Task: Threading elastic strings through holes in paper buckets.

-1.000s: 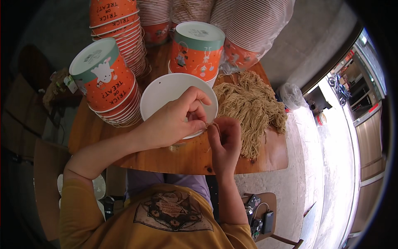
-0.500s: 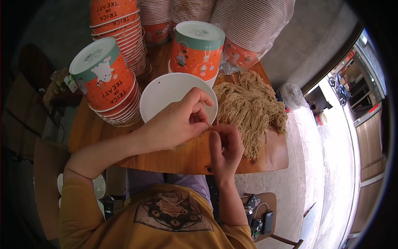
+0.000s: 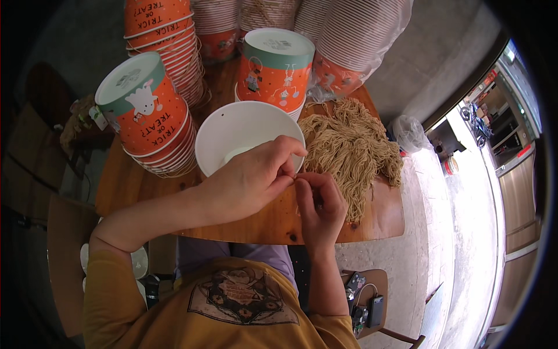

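Observation:
An open paper bucket (image 3: 212,136), white inside, stands on the wooden table with a small hole near its far left rim. My left hand (image 3: 250,180) reaches across its near right side, thumb and fingers pinched at the rim. My right hand (image 3: 322,206) meets it there, thumb and forefinger also pinched. A tiny tan bit, which looks like cord, shows between the fingertips; the rest of it is hidden. Right of the bucket, close to my right hand, lies a loose heap of tan cords (image 3: 349,151).
Upturned orange-and-green bucket stacks stand at left (image 3: 148,116) and behind (image 3: 276,70). A taller orange stack (image 3: 160,41) and plastic-wrapped stacks (image 3: 360,35) fill the table's far side. A clear plastic bag (image 3: 410,134) is past the right edge. A stool (image 3: 369,302) holds a black device.
My left hand has dropped slightly toward me, its fingers curling lower over the rim. My right hand has turned a little and shifted slightly right. Both pinches stay together at the rim.

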`<state>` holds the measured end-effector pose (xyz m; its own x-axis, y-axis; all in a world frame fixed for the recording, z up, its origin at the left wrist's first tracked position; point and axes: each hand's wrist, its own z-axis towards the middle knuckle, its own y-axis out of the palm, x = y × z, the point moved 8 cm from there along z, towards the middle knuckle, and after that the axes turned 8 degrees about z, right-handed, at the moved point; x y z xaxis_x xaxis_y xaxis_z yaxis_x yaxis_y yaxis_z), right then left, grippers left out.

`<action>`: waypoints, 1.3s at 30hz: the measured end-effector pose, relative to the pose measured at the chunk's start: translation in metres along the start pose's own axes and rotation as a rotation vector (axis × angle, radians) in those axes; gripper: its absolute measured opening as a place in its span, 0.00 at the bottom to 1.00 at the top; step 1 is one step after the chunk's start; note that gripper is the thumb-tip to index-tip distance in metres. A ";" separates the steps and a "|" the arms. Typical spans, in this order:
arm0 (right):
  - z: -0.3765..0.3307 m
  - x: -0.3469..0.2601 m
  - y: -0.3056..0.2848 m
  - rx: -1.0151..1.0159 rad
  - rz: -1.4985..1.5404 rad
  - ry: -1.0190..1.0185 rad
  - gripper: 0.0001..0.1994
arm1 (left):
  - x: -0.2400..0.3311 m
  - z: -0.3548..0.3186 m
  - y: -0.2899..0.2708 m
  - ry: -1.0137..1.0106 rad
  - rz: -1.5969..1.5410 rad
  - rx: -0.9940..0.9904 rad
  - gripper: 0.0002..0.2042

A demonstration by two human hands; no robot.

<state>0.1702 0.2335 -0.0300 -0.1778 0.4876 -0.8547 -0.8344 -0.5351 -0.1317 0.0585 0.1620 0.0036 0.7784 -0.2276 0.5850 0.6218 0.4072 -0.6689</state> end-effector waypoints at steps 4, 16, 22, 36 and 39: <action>0.001 -0.003 0.000 0.016 -0.073 -0.032 0.03 | 0.005 -0.003 0.000 0.067 0.035 0.030 0.22; -0.020 0.032 0.003 0.038 0.332 0.224 0.07 | -0.015 0.004 0.000 -0.223 -0.211 -0.101 0.18; -0.013 0.019 0.002 0.071 0.276 0.036 0.08 | -0.012 0.005 -0.001 -0.169 -0.199 -0.084 0.16; -0.016 0.034 0.007 0.034 0.487 0.294 0.03 | -0.014 0.004 0.003 -0.226 -0.232 -0.157 0.18; -0.018 0.035 0.011 0.024 0.597 0.366 0.04 | -0.016 0.003 0.004 -0.234 -0.253 -0.165 0.18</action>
<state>0.1641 0.2325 -0.0700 -0.4256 -0.1509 -0.8922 -0.6609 -0.6217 0.4204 0.0483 0.1699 -0.0064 0.5699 -0.0864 0.8171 0.8120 0.2118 -0.5439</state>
